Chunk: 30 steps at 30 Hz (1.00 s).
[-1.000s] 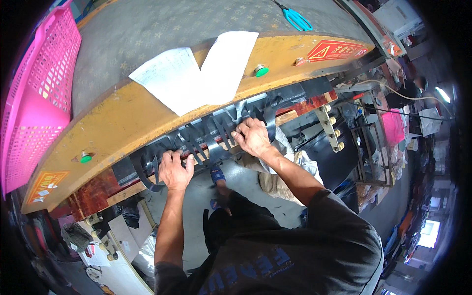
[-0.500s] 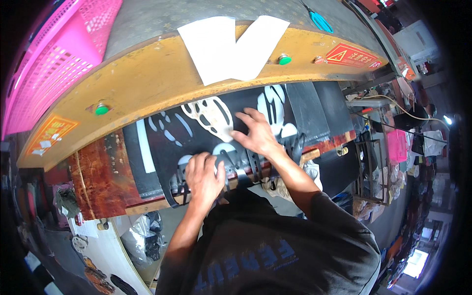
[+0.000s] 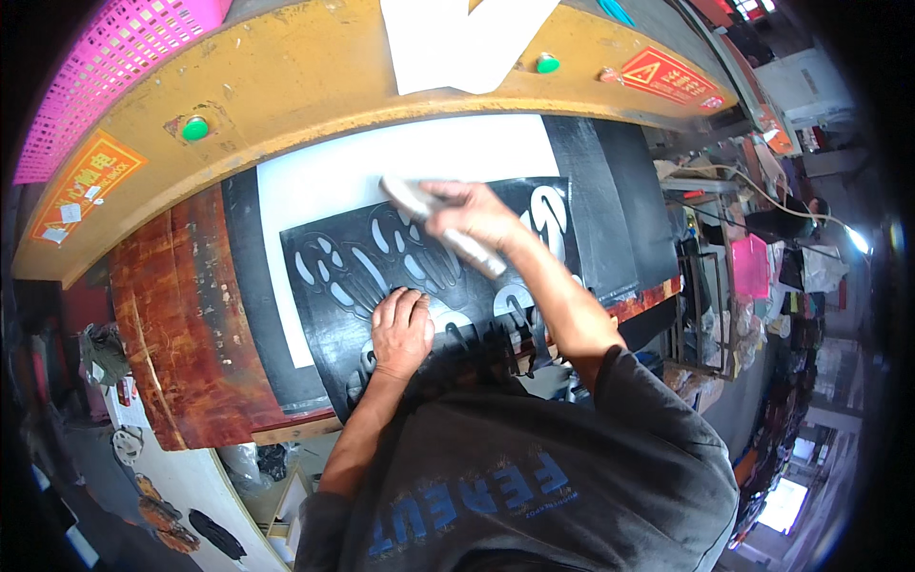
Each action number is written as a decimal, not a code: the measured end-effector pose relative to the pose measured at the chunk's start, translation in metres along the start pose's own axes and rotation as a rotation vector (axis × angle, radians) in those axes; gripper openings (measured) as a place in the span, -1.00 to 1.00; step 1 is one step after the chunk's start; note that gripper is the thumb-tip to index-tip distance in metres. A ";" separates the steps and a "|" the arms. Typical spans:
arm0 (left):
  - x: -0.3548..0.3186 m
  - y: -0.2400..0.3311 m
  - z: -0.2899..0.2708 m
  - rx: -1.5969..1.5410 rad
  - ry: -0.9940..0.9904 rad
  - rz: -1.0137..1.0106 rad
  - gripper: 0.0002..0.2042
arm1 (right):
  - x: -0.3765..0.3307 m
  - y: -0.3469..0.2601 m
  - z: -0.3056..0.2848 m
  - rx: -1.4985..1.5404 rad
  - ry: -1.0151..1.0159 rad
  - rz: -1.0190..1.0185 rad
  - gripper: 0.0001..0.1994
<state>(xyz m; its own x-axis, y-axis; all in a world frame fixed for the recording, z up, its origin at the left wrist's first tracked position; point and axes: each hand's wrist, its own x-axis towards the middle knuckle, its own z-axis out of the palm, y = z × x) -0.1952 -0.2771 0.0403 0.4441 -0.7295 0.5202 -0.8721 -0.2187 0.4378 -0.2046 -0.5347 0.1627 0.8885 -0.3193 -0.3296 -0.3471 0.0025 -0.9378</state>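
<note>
My right hand grips a pale, sole-shaped cutting die, tilted up on its edge and blurred by motion. It hangs over a black sheet that has several curved openings cut through it. My left hand lies on that sheet near its front part, fingers spread and holding nothing. Under the sheet is a white board, showing along the back and left. The sheet's front part, with ragged cut-out strips, hangs over the table's near edge toward me.
A yellow machine beam with green buttons spans the far side, with white papers on it. A pink basket stands at the back left. Dark boards lie to the right; a worn reddish-brown surface to the left.
My right hand has picked up the die, which lay flat on the sheet. The black sheet has shifted toward me, uncovering the white board. My left hand has moved slightly forward on the sheet.
</note>
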 end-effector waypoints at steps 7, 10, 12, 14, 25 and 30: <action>-0.014 0.014 -0.008 -0.008 0.009 -0.036 -0.71 | -0.056 -0.047 -0.049 -0.304 0.375 -0.298 -0.26; -0.008 0.018 -0.010 0.002 -0.004 -0.040 -0.69 | -0.079 -0.033 -0.052 -0.382 0.468 -0.250 -0.23; 0.001 0.018 -0.011 0.009 -0.020 -0.023 -0.69 | -0.090 -0.013 -0.051 -0.395 0.524 -0.180 -0.21; 0.012 0.016 -0.009 0.027 -0.064 -0.021 -0.59 | -0.096 0.008 -0.048 -0.391 0.534 -0.155 -0.20; 0.025 -0.020 -0.024 0.149 -0.297 -0.057 -0.38 | -0.110 0.025 -0.073 -0.722 0.350 -0.059 -0.02; 0.028 -0.027 -0.027 0.161 -0.295 -0.067 -0.38 | -0.105 0.008 -0.078 -0.594 0.314 0.059 -0.05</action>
<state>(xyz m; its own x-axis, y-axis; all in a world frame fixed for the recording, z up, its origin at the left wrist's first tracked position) -0.1538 -0.2741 0.0628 0.4431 -0.8611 0.2493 -0.8748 -0.3545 0.3303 -0.3245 -0.5746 0.1980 0.7643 -0.5956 -0.2471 -0.5786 -0.4643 -0.6705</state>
